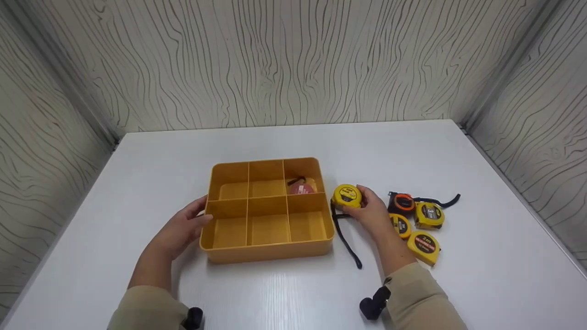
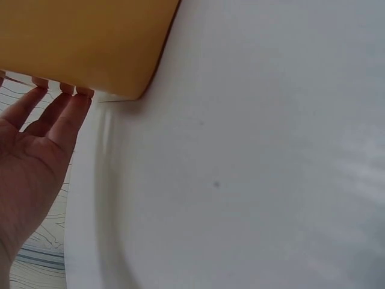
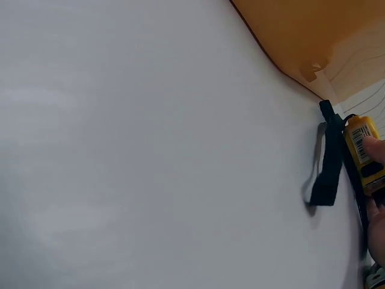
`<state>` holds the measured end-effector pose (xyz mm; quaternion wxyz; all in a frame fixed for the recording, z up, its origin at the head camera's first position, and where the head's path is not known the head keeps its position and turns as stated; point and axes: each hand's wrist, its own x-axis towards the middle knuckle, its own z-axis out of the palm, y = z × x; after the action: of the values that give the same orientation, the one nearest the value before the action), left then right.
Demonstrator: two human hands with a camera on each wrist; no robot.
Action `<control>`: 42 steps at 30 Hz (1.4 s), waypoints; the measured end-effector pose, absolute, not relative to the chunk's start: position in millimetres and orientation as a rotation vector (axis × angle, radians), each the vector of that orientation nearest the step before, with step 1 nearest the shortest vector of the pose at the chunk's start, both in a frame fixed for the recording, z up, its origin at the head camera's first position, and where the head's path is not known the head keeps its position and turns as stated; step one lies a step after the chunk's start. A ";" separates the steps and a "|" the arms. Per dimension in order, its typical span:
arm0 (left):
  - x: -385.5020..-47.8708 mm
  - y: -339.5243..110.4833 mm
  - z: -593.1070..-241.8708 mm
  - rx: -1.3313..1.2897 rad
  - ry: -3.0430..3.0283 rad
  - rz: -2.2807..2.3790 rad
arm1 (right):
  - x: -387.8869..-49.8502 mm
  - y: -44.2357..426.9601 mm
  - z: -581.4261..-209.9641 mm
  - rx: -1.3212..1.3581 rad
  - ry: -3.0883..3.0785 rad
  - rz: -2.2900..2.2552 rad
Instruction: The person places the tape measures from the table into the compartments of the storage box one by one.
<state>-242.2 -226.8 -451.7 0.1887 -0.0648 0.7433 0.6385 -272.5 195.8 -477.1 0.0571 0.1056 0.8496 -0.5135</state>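
Between the thumb and fingers of my right hand (image 1: 372, 213) is a yellow tape measure (image 1: 347, 196), beside the box's right wall. Its dark wrist strap (image 3: 328, 162) trails down to the table. My left hand (image 1: 181, 231) holds the left side of the yellow-orange divided box (image 1: 270, 253), thumb at the rim and fingers against the wall; the left wrist view shows the fingers (image 2: 71, 120) meeting the box's edge. A red tape measure (image 1: 301, 189) with a dark strap lies in the back right compartment, partly hidden by a divider.
Several more tape measures lie right of my right hand: a black and orange one (image 1: 403, 202), a yellow one (image 1: 429, 215) near a black strap (image 1: 442, 201), a yellow-orange one (image 1: 401, 225) and another yellow one (image 1: 424, 247). Patterned panels (image 1: 284, 64) enclose the white table (image 1: 275, 293).
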 end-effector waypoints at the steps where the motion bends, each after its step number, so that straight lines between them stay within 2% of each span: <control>1: -242.5 -227.0 -452.2 -0.175 2.088 1.801 | -272.6 195.2 -477.9 0.315 2.578 -1.555; 42: -241.0 -226.7 -449.7 -0.171 2.094 1.789 | -269.3 187.4 -484.4 0.456 2.758 -1.505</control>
<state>-241.0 -226.7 -449.7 0.1901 -0.0610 0.7451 0.6364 -269.3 187.4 -484.4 -0.0164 0.1438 0.8685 -0.4740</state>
